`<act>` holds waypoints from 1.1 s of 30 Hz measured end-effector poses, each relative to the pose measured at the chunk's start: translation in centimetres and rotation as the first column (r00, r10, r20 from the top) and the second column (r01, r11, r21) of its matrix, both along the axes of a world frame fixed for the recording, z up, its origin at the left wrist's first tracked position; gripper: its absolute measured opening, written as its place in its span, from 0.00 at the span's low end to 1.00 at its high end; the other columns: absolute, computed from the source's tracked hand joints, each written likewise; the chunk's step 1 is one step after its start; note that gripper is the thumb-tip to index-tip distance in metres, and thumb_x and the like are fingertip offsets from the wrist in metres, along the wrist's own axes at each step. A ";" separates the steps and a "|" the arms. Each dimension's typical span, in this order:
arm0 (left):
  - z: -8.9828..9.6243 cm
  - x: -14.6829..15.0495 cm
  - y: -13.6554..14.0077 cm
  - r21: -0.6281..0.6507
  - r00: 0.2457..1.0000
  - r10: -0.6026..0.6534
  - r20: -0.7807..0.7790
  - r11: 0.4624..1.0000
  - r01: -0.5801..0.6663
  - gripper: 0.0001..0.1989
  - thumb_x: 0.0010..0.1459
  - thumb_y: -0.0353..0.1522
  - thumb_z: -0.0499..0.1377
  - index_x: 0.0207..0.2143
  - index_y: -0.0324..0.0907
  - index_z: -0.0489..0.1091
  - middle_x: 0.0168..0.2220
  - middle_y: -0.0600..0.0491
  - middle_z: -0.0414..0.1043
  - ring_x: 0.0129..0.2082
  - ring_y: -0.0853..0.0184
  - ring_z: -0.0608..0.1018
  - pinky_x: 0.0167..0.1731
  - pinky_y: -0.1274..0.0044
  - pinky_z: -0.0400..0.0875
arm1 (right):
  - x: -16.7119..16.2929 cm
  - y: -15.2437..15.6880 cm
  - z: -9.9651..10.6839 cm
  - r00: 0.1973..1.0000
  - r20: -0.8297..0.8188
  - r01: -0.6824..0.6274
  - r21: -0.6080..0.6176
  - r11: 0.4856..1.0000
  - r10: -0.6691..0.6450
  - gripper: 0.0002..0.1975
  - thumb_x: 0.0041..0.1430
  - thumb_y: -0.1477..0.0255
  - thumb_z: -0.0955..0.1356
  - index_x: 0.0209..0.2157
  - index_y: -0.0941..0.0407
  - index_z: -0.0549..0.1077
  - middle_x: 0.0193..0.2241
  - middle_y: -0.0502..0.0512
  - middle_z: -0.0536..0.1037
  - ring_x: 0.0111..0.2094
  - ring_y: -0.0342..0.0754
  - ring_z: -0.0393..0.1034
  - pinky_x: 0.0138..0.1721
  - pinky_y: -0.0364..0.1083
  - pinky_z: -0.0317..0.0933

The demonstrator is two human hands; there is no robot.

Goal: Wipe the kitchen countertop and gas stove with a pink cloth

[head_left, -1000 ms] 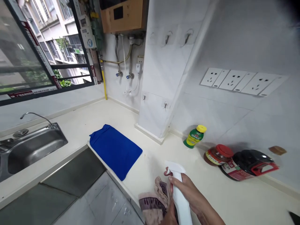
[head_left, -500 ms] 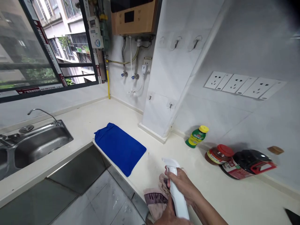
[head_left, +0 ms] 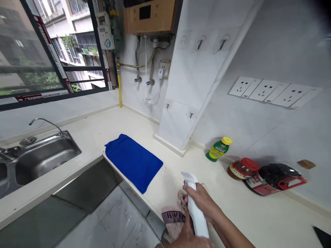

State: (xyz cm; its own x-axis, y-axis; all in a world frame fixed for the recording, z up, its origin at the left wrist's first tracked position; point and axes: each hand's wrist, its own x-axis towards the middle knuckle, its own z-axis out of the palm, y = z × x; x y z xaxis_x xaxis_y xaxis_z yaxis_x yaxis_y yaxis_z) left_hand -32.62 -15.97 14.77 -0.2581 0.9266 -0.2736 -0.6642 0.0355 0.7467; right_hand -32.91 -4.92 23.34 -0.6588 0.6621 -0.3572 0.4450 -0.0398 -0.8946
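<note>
In the head view, a white spray bottle (head_left: 198, 217) is tilted over the counter at the lower middle, its nozzle pointing up and left. My right hand (head_left: 200, 199) is closed around its neck, just below the spray head. Lower down, my left hand (head_left: 186, 237) grips the bottle's body near the bottom edge of the view. Behind and below the bottle a crumpled pinkish cloth (head_left: 172, 216) with a dark purple band lies on the counter edge, partly hidden by my hands. Left of it, a blue cloth (head_left: 134, 163) is spread flat on the counter.
A green bottle with a yellow cap (head_left: 218, 150), a red-lidded jar (head_left: 242, 168) and a large dark jug with a red handle (head_left: 274, 179) stand by the right wall. At left is a steel sink (head_left: 48, 160). A wall pillar (head_left: 181, 127) juts out behind the blue cloth.
The view has shifted slightly, so the surroundings sit a little differently in the picture. Both hands keep their hold on the spray bottle, and the cloths lie as before.
</note>
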 end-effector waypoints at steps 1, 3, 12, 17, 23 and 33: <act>-0.1 0.0 0.0 0.014 1.000 0.017 0.009 1.000 -0.017 0.61 0.28 0.25 0.69 0.68 0.46 0.51 0.53 0.48 0.70 0.50 0.55 0.71 0.49 0.66 0.66 | 0.0 0.0 -0.1 1.000 0.002 -0.001 -0.009 1.000 0.001 0.19 0.50 0.55 0.67 0.36 0.55 0.67 0.17 0.46 0.72 0.17 0.43 0.65 0.19 0.41 0.56; -0.2 0.2 0.0 0.005 0.999 0.046 0.022 0.999 -0.046 0.62 0.27 0.27 0.71 0.68 0.45 0.51 0.51 0.47 0.72 0.46 0.56 0.73 0.46 0.66 0.68 | 0.0 0.0 -0.5 1.000 0.008 -0.008 -0.040 0.999 0.008 0.19 0.49 0.54 0.67 0.34 0.54 0.66 0.17 0.47 0.72 0.17 0.43 0.64 0.19 0.41 0.56; -0.2 0.2 1.0 -0.052 0.995 0.101 0.016 0.994 -0.100 0.60 0.26 0.31 0.76 0.65 0.47 0.57 0.47 0.49 0.75 0.43 0.57 0.76 0.45 0.67 0.70 | -0.6 1.0 -1.4 1.000 0.011 -0.020 -0.072 0.997 0.021 0.22 0.52 0.52 0.67 0.41 0.54 0.65 0.17 0.45 0.73 0.16 0.44 0.65 0.18 0.42 0.57; -0.8 0.4 1.3 -0.064 0.994 0.104 0.013 0.993 -0.103 0.61 0.23 0.31 0.77 0.64 0.47 0.58 0.43 0.50 0.75 0.39 0.59 0.76 0.42 0.68 0.70 | -0.6 1.2 -1.7 0.997 0.052 -0.046 -0.044 0.998 0.049 0.20 0.52 0.51 0.66 0.34 0.53 0.64 0.18 0.48 0.74 0.17 0.44 0.66 0.19 0.42 0.58; -1.6 0.4 1.6 -0.077 0.989 0.144 0.038 0.987 -0.141 0.62 0.21 0.29 0.75 0.64 0.43 0.58 0.43 0.48 0.75 0.38 0.60 0.75 0.40 0.69 0.70 | -0.8 1.2 -1.8 1.000 0.012 -0.022 -0.093 0.995 0.023 0.25 0.52 0.51 0.68 0.45 0.53 0.64 0.19 0.44 0.72 0.18 0.45 0.66 0.20 0.43 0.61; -0.8 0.2 0.7 -0.092 0.994 0.104 -0.027 0.990 -0.106 0.63 0.25 0.25 0.69 0.67 0.41 0.50 0.46 0.46 0.75 0.39 0.57 0.76 0.39 0.67 0.72 | -0.3 0.4 -0.6 0.999 0.021 0.029 -0.017 0.999 -0.028 0.26 0.52 0.48 0.67 0.43 0.54 0.66 0.19 0.46 0.72 0.20 0.46 0.66 0.21 0.43 0.59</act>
